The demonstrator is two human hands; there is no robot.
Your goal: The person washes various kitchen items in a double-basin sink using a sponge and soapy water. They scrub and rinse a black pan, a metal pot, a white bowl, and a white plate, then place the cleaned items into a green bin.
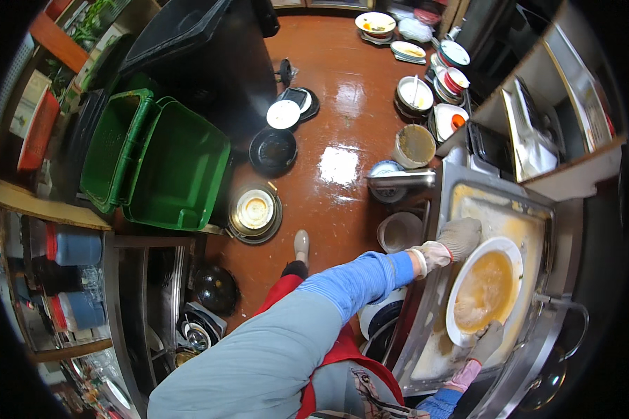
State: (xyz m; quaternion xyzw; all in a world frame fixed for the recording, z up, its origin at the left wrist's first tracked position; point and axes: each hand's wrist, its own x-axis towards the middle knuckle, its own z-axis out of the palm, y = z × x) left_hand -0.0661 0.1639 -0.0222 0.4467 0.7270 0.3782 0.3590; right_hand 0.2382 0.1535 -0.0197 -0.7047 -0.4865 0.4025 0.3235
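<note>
A white oval dish point(457, 309) with cloudy brown liquid lies in a metal sink basin point(424, 361) at the right. My left hand point(458, 240), in a grey knit glove over a pale glove, is at the dish's upper left rim; its fingers are bent, and whether they grip anything is hidden. At the lower rim is my right hand point(486, 341), gloved alike, its fingers over the edge. Pale suds and brownish liquid surround the dish. A metal faucet point(576, 309) curves beside the basin at the right.
Stacked used bowls and plates point(415, 94) stand on the red floor, near a tub of murky liquid point(415, 146). At the left are an open green bin point(178, 167), a black wheeled bin point(209, 78), a black pan point(273, 151) and shelves point(110, 293).
</note>
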